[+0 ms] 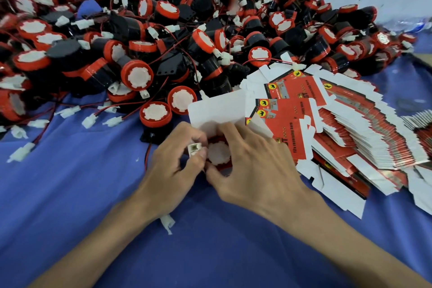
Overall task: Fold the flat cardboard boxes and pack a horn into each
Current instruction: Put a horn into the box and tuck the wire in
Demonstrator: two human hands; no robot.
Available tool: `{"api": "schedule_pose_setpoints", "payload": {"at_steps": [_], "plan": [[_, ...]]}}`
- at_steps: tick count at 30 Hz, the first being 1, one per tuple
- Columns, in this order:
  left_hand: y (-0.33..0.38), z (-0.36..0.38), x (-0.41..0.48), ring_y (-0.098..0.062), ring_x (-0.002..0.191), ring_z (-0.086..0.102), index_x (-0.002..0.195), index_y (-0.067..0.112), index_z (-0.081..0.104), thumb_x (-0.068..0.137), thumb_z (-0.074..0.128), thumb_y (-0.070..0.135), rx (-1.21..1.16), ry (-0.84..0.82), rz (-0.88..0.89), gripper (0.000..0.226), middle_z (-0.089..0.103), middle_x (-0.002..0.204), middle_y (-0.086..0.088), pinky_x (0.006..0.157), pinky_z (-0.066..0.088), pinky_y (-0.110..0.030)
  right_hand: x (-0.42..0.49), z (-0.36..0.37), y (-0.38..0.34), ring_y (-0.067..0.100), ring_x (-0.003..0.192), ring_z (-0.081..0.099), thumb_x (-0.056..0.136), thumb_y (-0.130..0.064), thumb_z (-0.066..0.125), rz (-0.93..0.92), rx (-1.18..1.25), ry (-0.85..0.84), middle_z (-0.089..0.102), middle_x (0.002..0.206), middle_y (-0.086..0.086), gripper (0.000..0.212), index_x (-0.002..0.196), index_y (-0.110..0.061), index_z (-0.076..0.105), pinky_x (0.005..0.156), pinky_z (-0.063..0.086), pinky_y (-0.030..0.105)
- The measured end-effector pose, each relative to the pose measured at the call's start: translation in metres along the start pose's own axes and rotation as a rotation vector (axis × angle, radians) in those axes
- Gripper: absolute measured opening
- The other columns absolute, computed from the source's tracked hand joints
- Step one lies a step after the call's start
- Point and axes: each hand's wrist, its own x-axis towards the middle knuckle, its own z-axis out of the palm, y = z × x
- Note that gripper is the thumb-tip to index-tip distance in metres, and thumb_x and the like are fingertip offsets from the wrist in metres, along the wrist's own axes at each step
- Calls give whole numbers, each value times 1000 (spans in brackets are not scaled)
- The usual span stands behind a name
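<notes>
A folded cardboard box (pixel 217 110) stands open in front of me, its white lid flap raised. Inside it sits a horn (pixel 218 153) with a red rim and white face. My left hand (pixel 173 159) pinches the horn's white plug connector (pixel 194 148) at the box mouth. My right hand (pixel 252 159) grips the box from the right, fingers curled over its top edge and thumb at its near side. A fanned stack of flat red-and-white boxes (pixel 339 128) lies to the right.
A big heap of red-and-black horns (pixel 163 30) with red wires and white plugs fills the far half of the blue cloth (pixel 70 194). A loose white plug (pixel 167 222) lies by my left wrist. A white wall rises behind.
</notes>
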Motion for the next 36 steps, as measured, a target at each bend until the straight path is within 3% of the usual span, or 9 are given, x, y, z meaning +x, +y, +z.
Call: {"api": "schedule_pose_setpoints", "payload": {"at_steps": [4,8,11,14,19,24,28,33,36], "plan": [[0,-1,0,-7,79,54,92,33,50,84,45,29,51,43,-7,10,54,86,18,69,40,-15,2,3,2,13,90,60,82,-49,53,-29,72,-31,64,95,-12,37,112,-26,53,61,36,24],[4,1,-3,-4,79,58,97,26,57,84,42,26,178,104,-19,20,59,87,19,65,42,-15,5,2,2,13,93,56,81,-53,46,-53,19,-43,61,100,-11,42,111,-25,55,62,29,19],[9,3,-4,-10,67,56,94,15,62,85,39,28,332,141,-21,28,60,82,12,56,45,-30,3,2,1,14,91,51,78,-55,44,-31,-33,-5,57,95,-8,42,94,-23,65,49,16,17],[11,3,-4,-15,59,54,88,13,63,87,38,32,430,118,-4,31,60,77,8,49,44,-40,1,0,3,17,88,54,76,-55,41,-6,-94,41,57,86,-4,43,78,-21,67,48,8,16],[10,4,-4,-11,76,60,89,17,65,90,43,44,329,70,8,35,63,87,12,63,48,-36,-3,-1,8,16,89,56,81,-51,32,15,-131,0,57,89,-3,47,80,-21,68,48,16,20],[5,5,-4,-1,89,56,101,31,51,85,53,43,217,75,26,20,57,96,17,73,43,-16,-3,2,10,17,85,55,83,-31,37,-107,-40,5,57,96,-4,32,99,-19,63,56,17,16],[3,6,-4,-8,91,58,91,18,62,85,58,42,194,67,62,25,59,99,7,75,47,-27,-2,1,15,20,84,50,81,-25,41,-173,35,-23,53,99,3,28,97,-17,63,51,11,11],[6,6,-3,-8,90,59,82,16,70,86,55,38,212,56,55,27,58,100,8,72,49,-30,-1,-1,24,12,98,48,83,-37,42,-225,82,-63,55,109,-6,34,100,-20,66,60,32,14],[8,7,-3,-13,84,59,79,14,67,86,52,31,233,49,62,24,58,100,6,67,49,-39,-3,-3,24,10,101,43,83,-45,38,-226,76,-68,55,109,-11,40,105,-25,65,61,34,18]]}}
